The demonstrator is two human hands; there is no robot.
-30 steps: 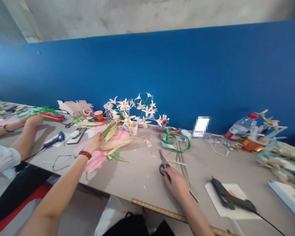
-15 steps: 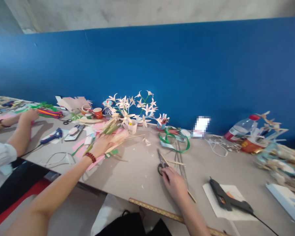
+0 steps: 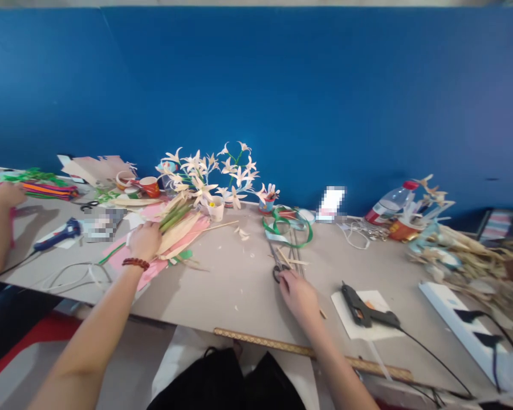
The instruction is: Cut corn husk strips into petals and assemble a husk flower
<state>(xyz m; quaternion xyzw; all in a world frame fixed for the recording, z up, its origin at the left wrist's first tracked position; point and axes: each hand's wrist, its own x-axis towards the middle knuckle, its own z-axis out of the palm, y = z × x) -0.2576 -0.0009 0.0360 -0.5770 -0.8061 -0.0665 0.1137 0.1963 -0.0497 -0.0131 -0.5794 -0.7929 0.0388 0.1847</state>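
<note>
My left hand (image 3: 145,242), with a brown bead bracelet at the wrist, rests on a pile of pink paper (image 3: 151,273) and pale dried husks (image 3: 182,233), beside a green husk strip (image 3: 177,215). A small white thing shows at its left side; the fingers are mostly hidden. Farther right, my right hand (image 3: 300,293) has its fingers closed at the black handles of the scissors (image 3: 277,266), which lie on the table with the blades pointing away. Thin sticks (image 3: 297,250) lie just beyond it.
White husk flowers stand in a paper cup (image 3: 216,210). Green ribbon (image 3: 305,233) coils behind the scissors. A black glue gun (image 3: 367,312) lies on white paper at right, near a power strip (image 3: 453,319). A blue glue gun (image 3: 60,235) and a co-worker's hand (image 3: 4,196) are at left.
The view has tilted down and turned to the right. My left hand has drawn back a little leftward from the husks toward the small white thing. My right hand stays at the scissors.
</note>
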